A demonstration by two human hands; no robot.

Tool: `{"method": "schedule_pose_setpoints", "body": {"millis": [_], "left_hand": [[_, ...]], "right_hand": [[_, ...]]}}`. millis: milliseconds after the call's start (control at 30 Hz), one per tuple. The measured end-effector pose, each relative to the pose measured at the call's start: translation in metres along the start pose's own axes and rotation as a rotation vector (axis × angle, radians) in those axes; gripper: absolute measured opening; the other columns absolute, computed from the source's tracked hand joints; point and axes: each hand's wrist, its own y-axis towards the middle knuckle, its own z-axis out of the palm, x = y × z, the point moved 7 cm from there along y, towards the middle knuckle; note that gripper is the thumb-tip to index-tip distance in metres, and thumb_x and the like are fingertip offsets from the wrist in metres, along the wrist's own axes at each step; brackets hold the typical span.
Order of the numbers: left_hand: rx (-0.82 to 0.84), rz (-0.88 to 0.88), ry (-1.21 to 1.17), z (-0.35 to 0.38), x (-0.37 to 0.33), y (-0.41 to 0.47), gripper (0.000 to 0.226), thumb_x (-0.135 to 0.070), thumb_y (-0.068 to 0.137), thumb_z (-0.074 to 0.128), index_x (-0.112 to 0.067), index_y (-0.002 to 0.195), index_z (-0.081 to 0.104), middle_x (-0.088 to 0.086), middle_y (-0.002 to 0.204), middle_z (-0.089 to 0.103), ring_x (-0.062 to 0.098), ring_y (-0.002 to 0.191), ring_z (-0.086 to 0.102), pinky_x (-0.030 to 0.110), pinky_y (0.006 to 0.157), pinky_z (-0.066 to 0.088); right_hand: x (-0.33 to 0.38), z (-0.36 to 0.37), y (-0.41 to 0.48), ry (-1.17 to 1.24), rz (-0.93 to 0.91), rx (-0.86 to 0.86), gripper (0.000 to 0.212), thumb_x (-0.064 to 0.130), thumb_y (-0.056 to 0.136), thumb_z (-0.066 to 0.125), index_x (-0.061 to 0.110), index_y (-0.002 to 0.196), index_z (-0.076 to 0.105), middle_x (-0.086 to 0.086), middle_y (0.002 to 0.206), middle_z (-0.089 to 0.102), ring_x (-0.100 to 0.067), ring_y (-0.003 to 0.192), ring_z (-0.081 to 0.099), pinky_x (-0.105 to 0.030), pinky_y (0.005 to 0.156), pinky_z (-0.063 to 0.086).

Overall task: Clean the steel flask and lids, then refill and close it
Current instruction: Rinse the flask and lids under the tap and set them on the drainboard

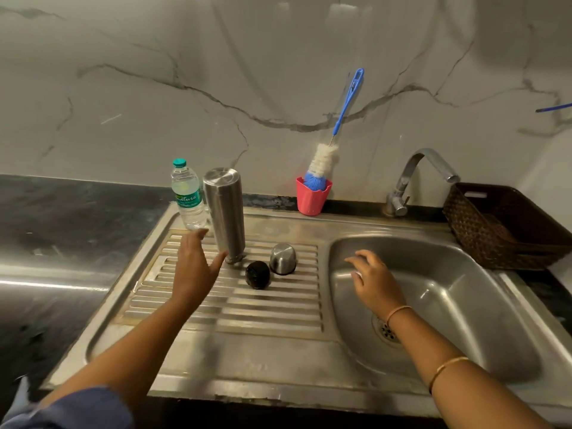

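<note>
Out over the ribbed drainboard [278, 308] with the left hand [195, 267], spread wide, holding nothing, thumb right by the neck of the steel flask [225, 212] (standing upside down there). Over the sink basin [464, 289] with the right hand [373, 281], loosely open, empty too. Just beside the flask, side by side: black inner lid [257, 274], steel cap [283, 259]. Behind, a water bottle [187, 198].

A dark woven basket [507, 230] sits on the tabletop [77, 212] to the right of the sink [247, 366], just beside the tap [414, 174]. A red cup [312, 198] stands behind the sink's back rim, against the veined marble wall [216, 57]. A thin blue rod [554, 108] pokes in at the right edge.
</note>
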Motion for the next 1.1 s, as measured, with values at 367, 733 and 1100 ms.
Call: {"method": "schedule_pose_setpoints", "body": {"millis": [367, 733, 1100], "left_hand": [[0.233, -0.344, -0.401, 0.030, -0.008, 0.042, 0.080, -0.016, 0.077, 0.077, -0.013, 0.141, 0.029, 0.012, 0.138, 0.048, 0.031, 0.126, 0.047, 0.045, 0.102, 0.044], [0.008, -0.373, -0.316, -0.019, -0.001, -0.007, 0.066, -0.023, 0.081, 0.073, -0.014, 0.132, 0.033, 0.007, 0.126, 0.039, 0.026, 0.105, 0.051, 0.044, 0.092, 0.047], [0.106, -0.347, -0.500, 0.013, -0.107, -0.098, 0.052, -0.016, 0.082, 0.072, -0.015, 0.115, 0.033, 0.000, 0.103, 0.049, 0.017, 0.097, 0.052, 0.030, 0.082, 0.048]], "right_hand": [[0.001, -0.018, -0.002, -0.017, 0.022, -0.018, 0.032, 0.002, 0.086, 0.057, 0.009, 0.116, 0.063, -0.011, 0.126, 0.050, -0.029, 0.112, 0.051, -0.036, 0.094, 0.046], [0.031, -0.012, 0.007, 0.075, -0.098, 0.002, 0.031, 0.004, 0.085, 0.059, 0.004, 0.116, 0.063, -0.015, 0.119, 0.056, -0.031, 0.105, 0.057, -0.038, 0.093, 0.047], [0.046, 0.018, -0.020, 0.658, -0.037, 0.361, 0.042, 0.011, 0.084, 0.066, 0.020, 0.123, 0.055, 0.000, 0.121, 0.051, -0.016, 0.114, 0.052, -0.028, 0.095, 0.048]]}}
